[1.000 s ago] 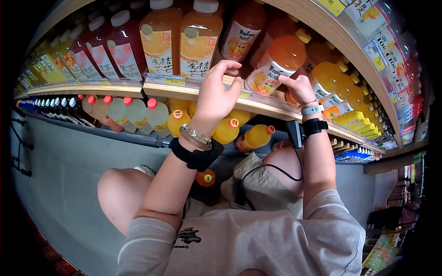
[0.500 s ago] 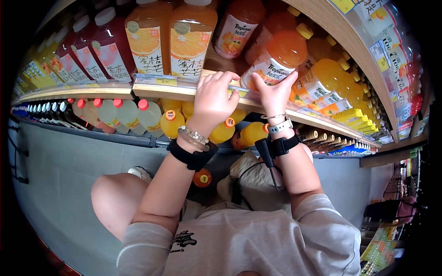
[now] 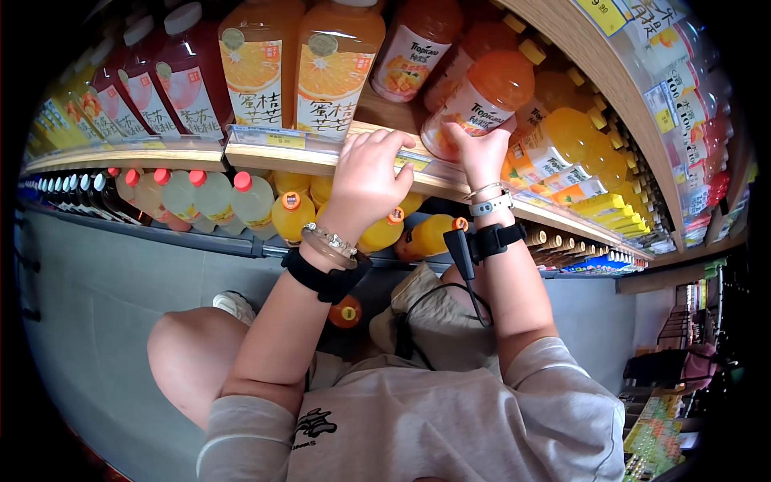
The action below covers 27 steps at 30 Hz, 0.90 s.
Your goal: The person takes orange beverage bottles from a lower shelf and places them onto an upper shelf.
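My right hand [image 3: 480, 153] wraps the tilted orange juice bottle [image 3: 474, 100]; left hand [image 3: 365, 181], fingers curled, braces the shelf edge [image 3: 265, 157]. Best: support its base, slide upright.

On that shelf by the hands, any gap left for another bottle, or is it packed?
One gap: bare wood between the tall orange juice bottle and the tilted bottle under the right hand. Left of the left hand, bottles stand tightly packed.
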{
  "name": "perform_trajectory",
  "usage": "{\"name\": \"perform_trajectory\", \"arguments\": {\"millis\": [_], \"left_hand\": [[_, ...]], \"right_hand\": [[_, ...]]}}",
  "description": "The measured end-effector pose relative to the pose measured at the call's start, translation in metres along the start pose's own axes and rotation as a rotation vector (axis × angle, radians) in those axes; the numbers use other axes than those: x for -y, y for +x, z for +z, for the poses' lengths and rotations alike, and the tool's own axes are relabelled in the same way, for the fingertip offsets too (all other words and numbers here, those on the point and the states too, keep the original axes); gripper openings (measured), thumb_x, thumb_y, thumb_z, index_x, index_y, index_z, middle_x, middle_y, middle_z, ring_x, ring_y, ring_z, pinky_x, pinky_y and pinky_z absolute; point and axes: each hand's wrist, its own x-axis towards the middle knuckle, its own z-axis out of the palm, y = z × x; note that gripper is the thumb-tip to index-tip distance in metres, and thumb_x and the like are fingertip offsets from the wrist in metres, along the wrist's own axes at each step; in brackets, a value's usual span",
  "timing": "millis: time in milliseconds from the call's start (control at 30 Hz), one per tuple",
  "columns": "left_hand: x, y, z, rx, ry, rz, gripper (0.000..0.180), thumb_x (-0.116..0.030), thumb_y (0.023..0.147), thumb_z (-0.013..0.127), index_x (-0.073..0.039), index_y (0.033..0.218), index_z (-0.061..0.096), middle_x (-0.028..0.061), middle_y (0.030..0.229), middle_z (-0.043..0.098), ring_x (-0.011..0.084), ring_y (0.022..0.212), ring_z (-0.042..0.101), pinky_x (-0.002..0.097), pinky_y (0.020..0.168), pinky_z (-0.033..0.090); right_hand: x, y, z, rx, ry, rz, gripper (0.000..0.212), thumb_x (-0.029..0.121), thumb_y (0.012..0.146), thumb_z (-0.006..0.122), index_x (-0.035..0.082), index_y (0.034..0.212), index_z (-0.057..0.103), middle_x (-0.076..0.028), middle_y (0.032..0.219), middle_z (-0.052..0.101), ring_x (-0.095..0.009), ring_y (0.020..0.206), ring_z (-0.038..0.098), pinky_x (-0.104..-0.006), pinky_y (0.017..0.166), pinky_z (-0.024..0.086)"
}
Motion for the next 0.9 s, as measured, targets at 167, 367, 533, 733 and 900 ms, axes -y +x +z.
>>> {"name": "perform_trajectory", "arguments": {"millis": [167, 367, 533, 733, 900], "left_hand": [[-0.001, 0.0, 0.002, -0.006, 0.028, 0.003, 0.024, -0.015, 0.076, 0.062, -0.007, 0.098, 0.059, 0.0096, 0.096, 0.061, 0.0284, 0.097, 0.054, 0.0377, 0.09, 0.038], [-0.002, 0.0, 0.002, -0.005, 0.036, -0.004, 0.023, -0.015, 0.076, 0.062, -0.006, 0.097, 0.059, 0.0099, 0.095, 0.061, 0.0284, 0.096, 0.054, 0.0376, 0.09, 0.038], [-0.003, 0.0, 0.0, 0.016, 0.041, -0.017, 0.024, -0.015, 0.076, 0.062, -0.006, 0.098, 0.059, 0.0108, 0.096, 0.061, 0.0293, 0.096, 0.054, 0.0379, 0.089, 0.038], [-0.002, 0.0, 0.0, 0.013, 0.033, -0.005, 0.024, -0.015, 0.076, 0.061, -0.005, 0.098, 0.059, 0.0118, 0.096, 0.061, 0.0306, 0.096, 0.053, 0.0384, 0.089, 0.039], [-0.002, 0.0, 0.0, 0.023, 0.028, -0.006, 0.024, -0.015, 0.076, 0.062, -0.005, 0.098, 0.059, 0.0119, 0.096, 0.061, 0.031, 0.096, 0.053, 0.0386, 0.089, 0.039]], "right_hand": [[-0.004, 0.008, -0.003, 0.182, -0.032, 0.149, 0.041, 0.019, 0.062, 0.082, -0.007, 0.085, 0.061, -0.013, 0.081, 0.067, -0.019, 0.073, 0.064, -0.0302, 0.071, 0.051], [-0.013, 0.015, 0.006, 0.163, -0.07, 0.141, 0.056, 0.02, 0.059, 0.082, -0.007, 0.1, 0.054, -0.018, 0.084, 0.066, -0.025, 0.078, 0.066, -0.0327, 0.073, 0.052], [-0.018, 0.024, 0.018, 0.053, -0.03, -0.012, 0.078, 0.021, 0.06, 0.083, -0.004, 0.118, 0.036, -0.017, 0.103, 0.061, -0.024, 0.091, 0.062, -0.0314, 0.077, 0.051], [-0.024, 0.041, 0.028, 0.142, 0.043, 0.113, 0.062, 0.021, 0.058, 0.086, -0.002, 0.104, 0.052, -0.013, 0.096, 0.066, -0.022, 0.085, 0.064, -0.03, 0.076, 0.051], [-0.029, 0.047, 0.03, 0.111, -0.029, 0.089, 0.076, 0.023, 0.057, 0.087, -0.005, 0.111, 0.042, -0.015, 0.101, 0.063, -0.022, 0.089, 0.063, -0.0299, 0.076, 0.051]]}}
